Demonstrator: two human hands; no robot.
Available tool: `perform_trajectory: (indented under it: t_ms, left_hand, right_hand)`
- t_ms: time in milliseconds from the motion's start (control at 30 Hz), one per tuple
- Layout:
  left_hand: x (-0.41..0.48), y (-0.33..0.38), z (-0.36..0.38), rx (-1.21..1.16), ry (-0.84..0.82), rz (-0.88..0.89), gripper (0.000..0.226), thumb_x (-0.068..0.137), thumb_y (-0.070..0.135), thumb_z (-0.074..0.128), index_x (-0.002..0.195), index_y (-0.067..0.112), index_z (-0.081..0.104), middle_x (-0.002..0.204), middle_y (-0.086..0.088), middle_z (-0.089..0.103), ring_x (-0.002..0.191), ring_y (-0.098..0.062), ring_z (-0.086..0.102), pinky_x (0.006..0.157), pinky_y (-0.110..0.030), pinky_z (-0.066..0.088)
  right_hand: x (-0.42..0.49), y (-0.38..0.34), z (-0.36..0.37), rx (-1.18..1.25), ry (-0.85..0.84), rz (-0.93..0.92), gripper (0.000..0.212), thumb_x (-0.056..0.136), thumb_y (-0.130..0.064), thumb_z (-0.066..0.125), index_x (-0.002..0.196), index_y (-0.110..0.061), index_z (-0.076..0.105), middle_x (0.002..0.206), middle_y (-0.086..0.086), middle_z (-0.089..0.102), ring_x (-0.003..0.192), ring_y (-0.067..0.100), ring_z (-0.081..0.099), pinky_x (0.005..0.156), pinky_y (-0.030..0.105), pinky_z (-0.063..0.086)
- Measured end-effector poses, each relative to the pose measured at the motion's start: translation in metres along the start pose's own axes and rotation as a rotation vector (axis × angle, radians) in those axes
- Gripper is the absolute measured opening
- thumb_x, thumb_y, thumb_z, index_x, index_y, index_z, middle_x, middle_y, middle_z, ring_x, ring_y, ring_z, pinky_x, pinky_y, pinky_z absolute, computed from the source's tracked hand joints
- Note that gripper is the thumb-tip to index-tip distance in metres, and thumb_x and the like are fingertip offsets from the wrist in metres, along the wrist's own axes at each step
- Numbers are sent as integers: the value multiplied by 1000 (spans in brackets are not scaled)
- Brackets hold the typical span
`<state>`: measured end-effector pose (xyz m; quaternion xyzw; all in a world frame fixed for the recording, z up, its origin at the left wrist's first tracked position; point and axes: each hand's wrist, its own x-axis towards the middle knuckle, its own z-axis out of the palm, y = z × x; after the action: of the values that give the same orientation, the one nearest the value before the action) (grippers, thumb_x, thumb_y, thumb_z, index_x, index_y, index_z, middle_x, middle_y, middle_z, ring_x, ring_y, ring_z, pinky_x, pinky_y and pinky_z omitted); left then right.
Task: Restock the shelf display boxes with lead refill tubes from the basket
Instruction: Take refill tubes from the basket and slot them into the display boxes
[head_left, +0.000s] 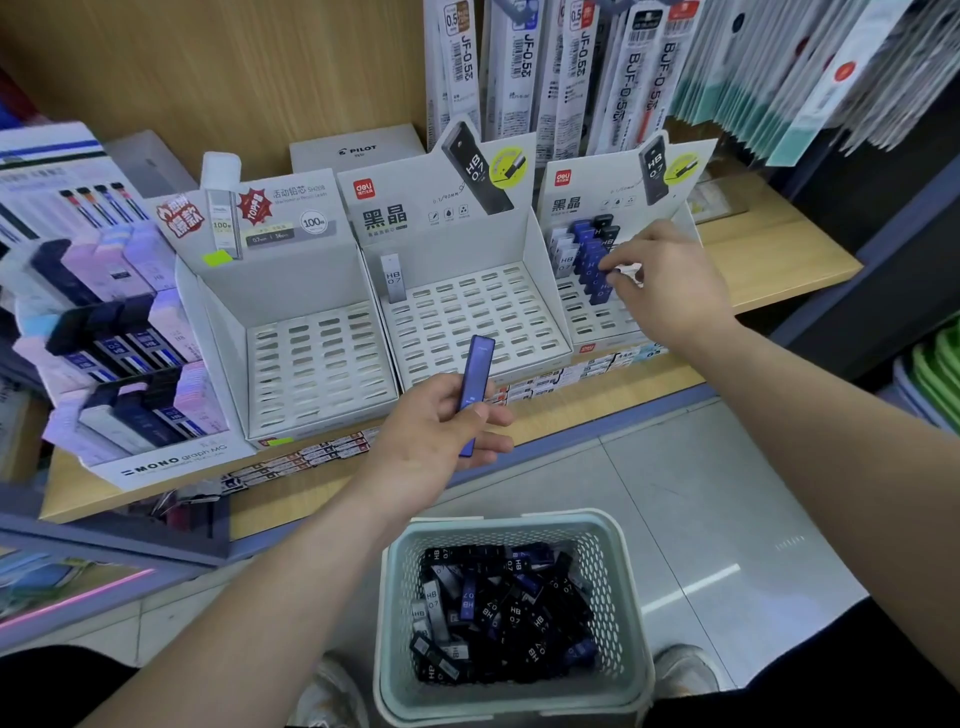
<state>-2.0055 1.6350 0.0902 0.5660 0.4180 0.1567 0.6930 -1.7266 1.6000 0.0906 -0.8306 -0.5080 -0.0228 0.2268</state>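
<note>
Left fingers (467, 415) grip 1 blue tube (475, 387); right fingers (618, 270) pinch another in the right box (587, 312).

A blue lead tube (475, 387) is seen against white display boxes (467, 312) patterned with rows of dark slots. Black, blue and grey tubes (498, 608) lettered in white are held by a pale green perforated basket (618, 597). The shelf (779, 260) is finished in light wood grain.

- "PILOT" on the grey box (363, 149) at the back;
- "deli" on the middle display box (395, 202);
- "HB 0.7" on its lone tube (393, 278);
- "MONO graph MG" on the left display (171, 461);
- "JF-0.5" on a hanging refill pack (464, 57)
</note>
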Motion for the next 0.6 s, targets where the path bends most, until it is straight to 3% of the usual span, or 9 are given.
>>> perform_trajectory:
  t_ms: [67, 133, 200, 267, 367, 467, 600]
  left_hand:
    - [0, 1, -1, -6, 8, 6, 17, 103, 6, 49, 115, 8, 61, 99, -9, 76, 82, -25, 75, 79, -36, 62]
    - [0, 1, -3, -8, 12, 18, 17, 103, 5, 50, 115, 8, 62, 98, -9, 76, 81, -24, 75, 78, -35, 62]
    - [0, 2, -3, -12, 10, 27, 17, 103, 5, 50, 115, 8, 62, 98, -11, 76, 80, -23, 74, 78, -34, 62]
    - [1, 2, -2, -4, 0, 32, 18, 102, 5, 51, 114, 9, 63, 99, -12, 75, 81, -23, 74, 79, -33, 62]
    - [0, 0, -2, 16, -34, 40, 19, 102, 6, 52, 115, 12, 65, 99, -10, 76, 85, -24, 75, 80, -33, 62]
    - [0, 0, -3, -4, -12, 60, 18, 100, 4, 55, 112, 13, 65, 92, -6, 77, 78, -20, 74, 76, -29, 61]
    - [4, 4, -9, -102, 136, 127, 15, 93, -1, 64, 103, 10, 63, 81, -7, 76, 66, -15, 71, 62, -23, 58]
  right_hand:
    - [-3, -13, -5, 9, 35, -28, 22, 92, -22, 68, 113, -22, 73, 108, 2, 59, 85, 23, 62, 74, 37, 54]
    - [-11, -36, -10, 188, 4, -55, 18, 91, -23, 68, 108, -23, 73, 95, -3, 63, 79, 16, 62, 73, 30, 52]
    - [-24, -64, -12, 455, -167, -30, 13, 93, -27, 66, 105, -26, 71, 83, -8, 67, 69, 8, 63, 65, 19, 49]
    - [-35, -84, -10, 587, -357, -35, 15, 96, -31, 64, 109, -27, 70, 79, -4, 68, 62, 6, 64, 60, 17, 49]
    - [-43, -97, -2, 646, -526, -89, 13, 95, -27, 67, 101, -17, 72, 73, -4, 64, 53, 2, 58, 57, 19, 48]
    - [-41, -93, -1, 691, -540, -64, 9, 92, -21, 71, 91, -12, 69, 70, 2, 63, 54, 6, 58, 58, 26, 50]
    - [-37, -76, -7, 715, -572, 18, 12, 94, -23, 69, 92, -11, 65, 72, 7, 71, 61, 17, 66, 65, 36, 54]
